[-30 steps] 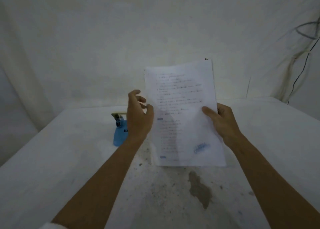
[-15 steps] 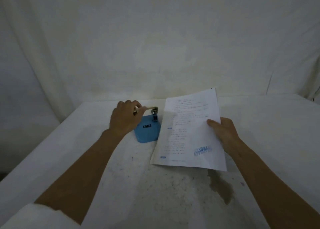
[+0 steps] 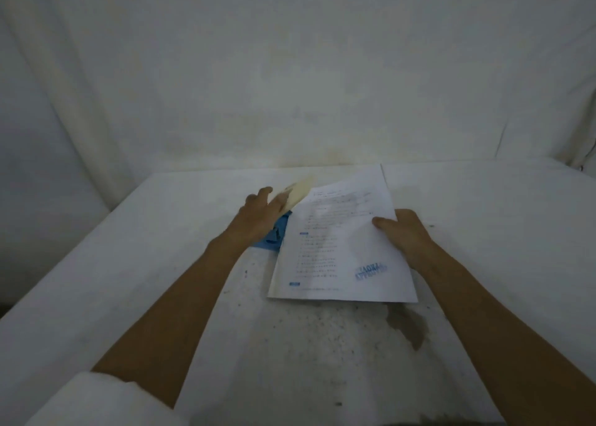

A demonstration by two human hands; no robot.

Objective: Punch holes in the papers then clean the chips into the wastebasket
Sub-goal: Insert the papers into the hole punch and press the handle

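Note:
A stack of printed white papers (image 3: 338, 248) with a blue stamp near its lower corner is held low over the table. My right hand (image 3: 406, 235) grips its right edge, thumb on top. The stack's left edge covers part of the blue hole punch (image 3: 274, 237). My left hand (image 3: 258, 219) is on the punch's pale handle (image 3: 298, 191), which is raised and blurred with motion. Most of the punch is hidden by my left hand and the papers. No wastebasket is in view.
The table (image 3: 129, 280) is covered in white cloth, with a white cloth backdrop behind it. A brown stain (image 3: 408, 329) lies just below the papers. Small dark specks and pale bits (image 3: 316, 325) are scattered in front of me.
My left hand left the papers, reached to the punch and took its handle, which is now lifted. My right hand lowered the papers and slid their left edge over the punch.

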